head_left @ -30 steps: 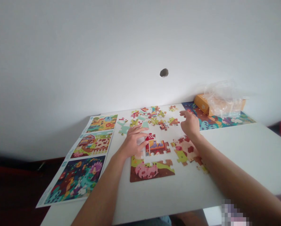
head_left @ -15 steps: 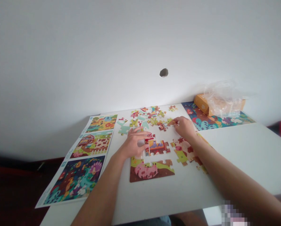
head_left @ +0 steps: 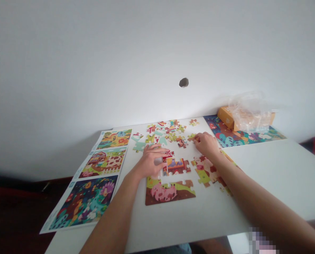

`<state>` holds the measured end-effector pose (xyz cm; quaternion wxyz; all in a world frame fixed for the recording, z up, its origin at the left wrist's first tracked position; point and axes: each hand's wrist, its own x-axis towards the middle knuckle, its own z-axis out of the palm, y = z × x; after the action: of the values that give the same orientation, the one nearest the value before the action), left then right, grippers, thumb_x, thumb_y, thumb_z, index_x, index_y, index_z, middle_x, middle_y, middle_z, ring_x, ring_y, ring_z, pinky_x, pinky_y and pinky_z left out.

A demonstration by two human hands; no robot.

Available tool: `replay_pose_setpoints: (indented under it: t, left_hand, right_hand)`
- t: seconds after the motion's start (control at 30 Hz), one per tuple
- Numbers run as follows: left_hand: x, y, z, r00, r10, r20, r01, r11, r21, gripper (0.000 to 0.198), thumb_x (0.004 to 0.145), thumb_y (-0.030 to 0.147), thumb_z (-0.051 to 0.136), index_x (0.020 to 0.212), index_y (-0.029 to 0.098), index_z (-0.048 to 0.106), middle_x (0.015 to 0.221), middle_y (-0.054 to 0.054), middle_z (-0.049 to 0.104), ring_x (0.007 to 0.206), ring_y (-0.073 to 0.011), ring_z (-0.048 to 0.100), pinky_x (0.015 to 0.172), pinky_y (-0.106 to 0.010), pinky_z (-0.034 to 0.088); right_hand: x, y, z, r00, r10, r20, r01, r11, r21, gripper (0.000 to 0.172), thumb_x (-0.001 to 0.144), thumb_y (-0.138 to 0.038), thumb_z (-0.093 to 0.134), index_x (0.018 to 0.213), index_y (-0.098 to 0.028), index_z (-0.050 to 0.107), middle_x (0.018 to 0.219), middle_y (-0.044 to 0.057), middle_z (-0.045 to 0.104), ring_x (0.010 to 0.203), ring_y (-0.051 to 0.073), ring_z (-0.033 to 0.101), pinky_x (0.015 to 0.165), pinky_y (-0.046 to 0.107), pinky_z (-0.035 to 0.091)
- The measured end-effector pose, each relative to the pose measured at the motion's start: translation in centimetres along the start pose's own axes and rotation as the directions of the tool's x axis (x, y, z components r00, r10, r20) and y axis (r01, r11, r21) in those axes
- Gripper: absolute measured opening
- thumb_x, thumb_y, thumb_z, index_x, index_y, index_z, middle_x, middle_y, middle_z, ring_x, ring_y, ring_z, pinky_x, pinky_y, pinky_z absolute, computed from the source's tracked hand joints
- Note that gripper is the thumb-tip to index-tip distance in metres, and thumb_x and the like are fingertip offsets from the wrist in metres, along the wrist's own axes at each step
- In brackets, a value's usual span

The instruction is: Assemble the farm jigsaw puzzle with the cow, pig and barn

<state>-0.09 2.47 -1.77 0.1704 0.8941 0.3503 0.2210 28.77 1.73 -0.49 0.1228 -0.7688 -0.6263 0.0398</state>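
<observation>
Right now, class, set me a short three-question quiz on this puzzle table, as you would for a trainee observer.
1. True or false: the left hand rests on the joined barn section.
2. The right hand is nearest which? A) loose pieces B) orange box C) plastic bag
3. How many pictures show on the printed sheet at the table's left edge?
Key: 1 true; 2 A; 3 three.

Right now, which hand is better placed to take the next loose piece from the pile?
Right, probably. The right hand touches a loose piece at the pile; the left hand rests on the barn section.
</observation>
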Motion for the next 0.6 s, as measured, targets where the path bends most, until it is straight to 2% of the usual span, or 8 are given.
replay_pose_setpoints:
  t: [0.23,0.47,0.6]
  left_hand:
    - [-0.05,0.05,0.09,1.0,0.001,-0.003,-0.001,1.0,-0.002,0.024,0.081,0.031,0.074,0.104,0.029,0.076,0.123,-0.001,0.071,0.13,-0.0293,0.051,0.116,-0.057,0.028]
    - [-0.01,-0.03,0.09,1.0,0.014,-0.013,-0.014,1.0,-0.015,0.024,0.079,0.031,0.075,0.103,0.029,0.076,0.122,-0.001,0.071,0.129,-0.0297,0.052,0.114,-0.055,0.032]
    - [-0.04,0.03,0.12,1.0,0.007,-0.021,-0.008,1.0,-0.021,0.023,0.079,0.029,0.075,0.102,0.029,0.076,0.122,-0.001,0.072,0.128,-0.0303,0.052,0.115,-0.057,0.03]
  right_hand:
    - [0.06,-0.16,0.02,0.999,0.006,0.035,-0.006,1.0,0.016,0.031,0.09,-0.038,0.054,0.11,-0.022,0.071,0.106,0.011,0.073,0.1,0.027,0.066,0.084,0.036,0.044]
    - [0.22,0.07,0.32,0.999,0.011,0.044,-0.017,0.99,0.143,0.035,0.088,-0.041,0.059,0.114,-0.022,0.072,0.096,0.01,0.076,0.093,0.025,0.069,0.078,0.03,0.045]
    - [0.14,0.01,0.38,0.999,-0.013,0.042,0.006,0.987,0.163,0.032,0.088,-0.04,0.061,0.112,-0.022,0.073,0.093,0.009,0.077,0.09,0.023,0.07,0.077,0.029,0.046]
